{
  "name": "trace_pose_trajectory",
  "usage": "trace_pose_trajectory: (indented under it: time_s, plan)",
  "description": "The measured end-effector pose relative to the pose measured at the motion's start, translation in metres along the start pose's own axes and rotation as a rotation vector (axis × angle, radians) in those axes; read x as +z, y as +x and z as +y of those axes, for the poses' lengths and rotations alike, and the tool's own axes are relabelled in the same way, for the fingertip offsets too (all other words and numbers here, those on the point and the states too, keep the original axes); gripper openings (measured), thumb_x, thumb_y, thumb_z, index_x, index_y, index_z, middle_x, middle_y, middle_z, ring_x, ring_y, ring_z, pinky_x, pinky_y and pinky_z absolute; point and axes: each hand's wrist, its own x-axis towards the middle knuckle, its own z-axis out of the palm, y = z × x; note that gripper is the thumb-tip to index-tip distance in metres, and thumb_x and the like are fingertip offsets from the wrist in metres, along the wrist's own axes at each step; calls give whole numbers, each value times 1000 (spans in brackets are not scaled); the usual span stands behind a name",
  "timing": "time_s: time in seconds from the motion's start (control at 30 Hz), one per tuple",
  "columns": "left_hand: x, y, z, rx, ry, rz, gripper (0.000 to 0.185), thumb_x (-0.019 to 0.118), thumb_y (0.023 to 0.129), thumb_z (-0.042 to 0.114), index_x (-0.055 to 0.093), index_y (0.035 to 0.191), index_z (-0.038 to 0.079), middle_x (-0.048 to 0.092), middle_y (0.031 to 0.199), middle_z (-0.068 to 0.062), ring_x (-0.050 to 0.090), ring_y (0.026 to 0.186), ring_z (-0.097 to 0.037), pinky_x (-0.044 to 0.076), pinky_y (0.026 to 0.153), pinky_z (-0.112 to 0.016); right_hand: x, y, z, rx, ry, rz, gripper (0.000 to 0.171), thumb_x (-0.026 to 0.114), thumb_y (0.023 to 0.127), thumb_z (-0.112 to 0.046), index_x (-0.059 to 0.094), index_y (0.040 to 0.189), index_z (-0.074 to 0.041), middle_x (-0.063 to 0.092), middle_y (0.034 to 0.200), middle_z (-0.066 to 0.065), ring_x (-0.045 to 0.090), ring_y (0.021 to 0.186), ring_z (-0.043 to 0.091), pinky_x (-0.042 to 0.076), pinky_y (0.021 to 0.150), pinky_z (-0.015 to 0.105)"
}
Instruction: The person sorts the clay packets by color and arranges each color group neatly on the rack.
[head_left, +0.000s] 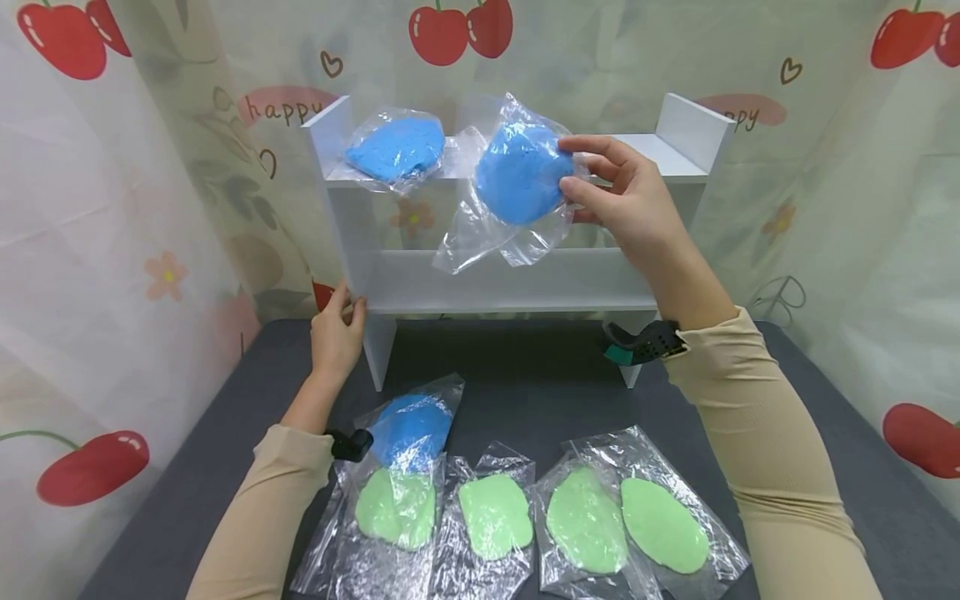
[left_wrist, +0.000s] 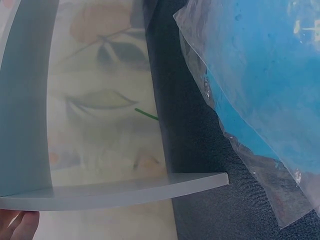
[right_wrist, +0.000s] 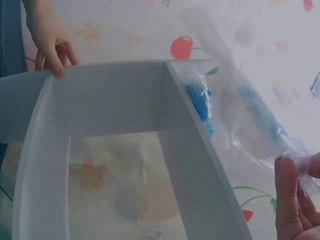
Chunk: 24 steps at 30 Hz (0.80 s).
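My right hand [head_left: 637, 200] pinches the edge of a clear plastic bag with a round, flat blue lump [head_left: 519, 177] in it, raised in front of the top board of a white shelf [head_left: 517, 279]. The right wrist view shows this bag [right_wrist: 260, 110] edge-on, between thumb and fingers. On the top board's left end lies another bagged blue lump [head_left: 401, 148]. Lower down, my left hand [head_left: 337, 333] grips the shelf's left side panel; its fingertips [left_wrist: 22, 227] show at the panel in the left wrist view.
On the dark table [head_left: 510, 358] before the shelf, a bagged blue lump [head_left: 412, 429] overlaps a row of several bagged light green flat lumps [head_left: 495, 517]. A cherry-print cloth [head_left: 600, 67] hangs behind and at both sides. A thin cable [head_left: 783, 296] lies at the right.
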Motion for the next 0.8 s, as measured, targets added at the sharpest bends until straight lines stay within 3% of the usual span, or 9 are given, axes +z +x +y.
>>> trace_pose_trajectory:
  time_s: [0.5, 0.8]
  plan:
    - [-2, -1, 1, -21, 10, -6, 46, 48, 97, 19, 41, 142, 16, 61, 123, -22, 66, 99, -37, 54, 75, -50, 6, 39, -3, 76, 51, 165, 36, 67, 84, -6, 59, 118, -10, 56, 97, 5, 59, 82, 16, 56, 67, 20]
    - [-2, -2, 1, -15, 11, -4, 46, 48, 97, 19, 40, 143, 17, 61, 123, -22, 66, 99, -37, 53, 73, -50, 14, 58, -4, 155, -47, 256, 35, 67, 84, -7, 55, 116, -11, 57, 91, 5, 60, 70, 14, 55, 64, 18]
